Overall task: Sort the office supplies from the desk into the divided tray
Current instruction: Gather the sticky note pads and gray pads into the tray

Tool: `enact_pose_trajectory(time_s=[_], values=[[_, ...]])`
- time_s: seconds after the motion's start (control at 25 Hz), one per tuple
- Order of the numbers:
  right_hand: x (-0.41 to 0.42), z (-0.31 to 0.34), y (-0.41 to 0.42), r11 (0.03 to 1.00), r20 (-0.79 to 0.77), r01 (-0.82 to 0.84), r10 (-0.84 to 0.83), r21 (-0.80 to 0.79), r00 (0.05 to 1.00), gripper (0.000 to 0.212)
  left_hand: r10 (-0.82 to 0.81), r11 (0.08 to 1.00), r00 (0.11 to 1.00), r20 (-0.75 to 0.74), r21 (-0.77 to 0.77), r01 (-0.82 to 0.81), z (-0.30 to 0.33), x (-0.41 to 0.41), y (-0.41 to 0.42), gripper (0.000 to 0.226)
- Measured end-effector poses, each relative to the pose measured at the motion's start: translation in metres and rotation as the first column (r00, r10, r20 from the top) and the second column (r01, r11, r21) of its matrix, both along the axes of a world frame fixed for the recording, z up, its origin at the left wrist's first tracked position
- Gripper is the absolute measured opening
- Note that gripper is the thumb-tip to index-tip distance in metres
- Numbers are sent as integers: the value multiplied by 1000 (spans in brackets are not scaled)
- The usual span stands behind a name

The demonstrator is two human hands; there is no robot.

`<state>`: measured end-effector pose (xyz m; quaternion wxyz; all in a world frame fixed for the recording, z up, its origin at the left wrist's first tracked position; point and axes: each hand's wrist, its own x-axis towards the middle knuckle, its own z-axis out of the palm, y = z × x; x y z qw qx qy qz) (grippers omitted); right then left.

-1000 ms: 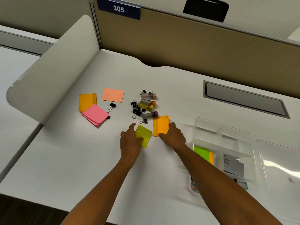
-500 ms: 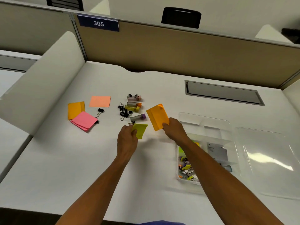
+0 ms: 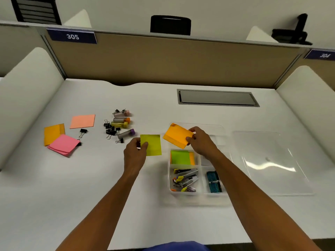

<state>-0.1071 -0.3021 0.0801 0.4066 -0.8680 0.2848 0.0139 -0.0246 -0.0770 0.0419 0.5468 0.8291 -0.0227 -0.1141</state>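
The divided tray [image 3: 196, 193] is sitting on the desk [image 3: 72, 187] at 3 o'clock of centre, its lid [image 3: 272, 160] lying just beside it, further toward 3. Sticky pads [image 3: 182, 157] are lying in its far-left compartment, clips [image 3: 184, 180] in the near-left one. Loose binder clips [image 3: 110, 130] and tubes [image 3: 125, 134] are lying at 10 o'clock, with more pads [image 3: 62, 144] lying further toward 9.
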Motion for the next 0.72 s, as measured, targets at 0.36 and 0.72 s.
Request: enact_pose_trajectory(time_s=[0.36, 0.72], values=[[-33, -11, -33, 947, -246, -244, 191, -210, 950, 29, -43, 977, 999, -15, -208, 39, 16, -21, -35, 38], [-19, -21, -13, 791, -452, -490, 309, -367, 837, 29, -167, 985, 986, 0, -39, 167, 18, -28, -48, 35]])
